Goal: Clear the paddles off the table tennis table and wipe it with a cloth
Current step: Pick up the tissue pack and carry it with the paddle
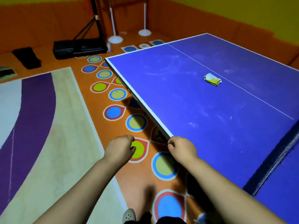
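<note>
The blue table tennis table (186, 97) fills the right half of the view, its surface marked with pale smudges. A small folded cloth (212, 79), white with green and yellow print, lies on it beside the white centre line. No paddle is in sight. My left hand (119, 148) is held out over the floor to the left of the table, fingers curled, holding nothing. My right hand (181, 148) is at the table's near side edge, fingers curled under and empty; whether it touches the edge I cannot tell.
The dark net (275, 164) crosses the table at the lower right. The orange floor carries coloured circles (136, 123) along the table's side and a cream and purple rug (40, 126) at left. A black stand base (79, 48) and two white poles (115, 38) stand by the far wall.
</note>
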Demonstrator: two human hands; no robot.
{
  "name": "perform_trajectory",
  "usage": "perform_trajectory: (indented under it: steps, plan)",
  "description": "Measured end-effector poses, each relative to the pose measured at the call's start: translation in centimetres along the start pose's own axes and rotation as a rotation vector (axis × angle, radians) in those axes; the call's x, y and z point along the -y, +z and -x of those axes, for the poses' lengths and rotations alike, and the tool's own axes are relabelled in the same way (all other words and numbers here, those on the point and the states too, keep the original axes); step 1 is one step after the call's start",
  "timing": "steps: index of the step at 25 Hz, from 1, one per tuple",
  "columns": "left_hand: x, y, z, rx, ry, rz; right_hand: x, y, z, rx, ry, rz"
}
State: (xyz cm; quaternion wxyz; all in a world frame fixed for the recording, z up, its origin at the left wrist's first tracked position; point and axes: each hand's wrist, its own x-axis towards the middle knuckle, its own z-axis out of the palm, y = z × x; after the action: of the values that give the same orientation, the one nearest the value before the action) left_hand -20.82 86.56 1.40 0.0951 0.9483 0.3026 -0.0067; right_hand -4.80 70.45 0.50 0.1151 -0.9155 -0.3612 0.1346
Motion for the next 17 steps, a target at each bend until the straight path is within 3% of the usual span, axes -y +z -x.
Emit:
perform_trajectory:
  steps: [3, 8, 17]
  plan:
    - [1.4, -0.8, -8.1, 0.047, 0.108, -0.004, 0.3, -0.3, -4.9, -0.012, 0.135, -0.036]
    - [-2.5, 0.4, -20.3, 0.1, 0.305, -0.013, -4.4, -1.2, -12.4, -0.046, 0.337, -0.026]
    - [-9.5, 1.0, -40.2, 0.188, 0.437, -0.031, -12.1, -5.7, -28.4, -0.111, 0.482, -0.087]
